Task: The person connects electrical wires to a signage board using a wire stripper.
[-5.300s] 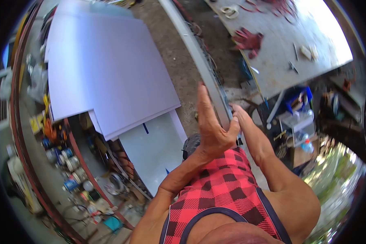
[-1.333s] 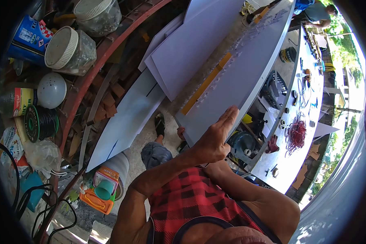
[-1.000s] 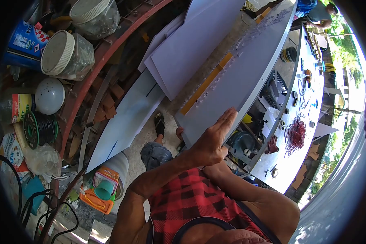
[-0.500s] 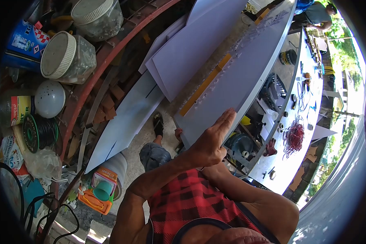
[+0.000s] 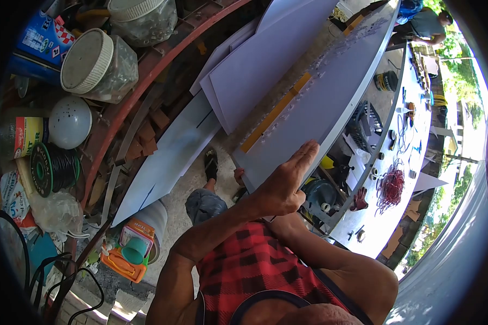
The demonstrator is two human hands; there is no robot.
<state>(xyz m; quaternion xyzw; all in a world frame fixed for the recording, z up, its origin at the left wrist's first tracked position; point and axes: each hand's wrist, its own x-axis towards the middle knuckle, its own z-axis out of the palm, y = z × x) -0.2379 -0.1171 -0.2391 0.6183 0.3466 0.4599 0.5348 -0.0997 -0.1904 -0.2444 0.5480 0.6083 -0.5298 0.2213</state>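
Your long, pale grey, flat panel (image 5: 320, 108) lies up and ahead of you, its long axis slanting from the near end, close in front of your chest, away to the upper right. Your left hand (image 5: 284, 187) is at that near end, over the bright metal long edge (image 5: 357, 100) on the panel's right. It is open, the fingers straight and together, pointing roughly along the panel rather than across it. How hard it bears on the panel, you cannot tell.

Your right forearm (image 5: 309, 241) comes in from the right and passes under your left wrist. Its hand is hidden there, so you cannot tell whether it is open, closed or gripping. Of the two, the left is the one plainly seen at the panel.

A narrow orange-yellow strip (image 5: 274, 116) runs along the panel's other long side, well apart from your left fingers.
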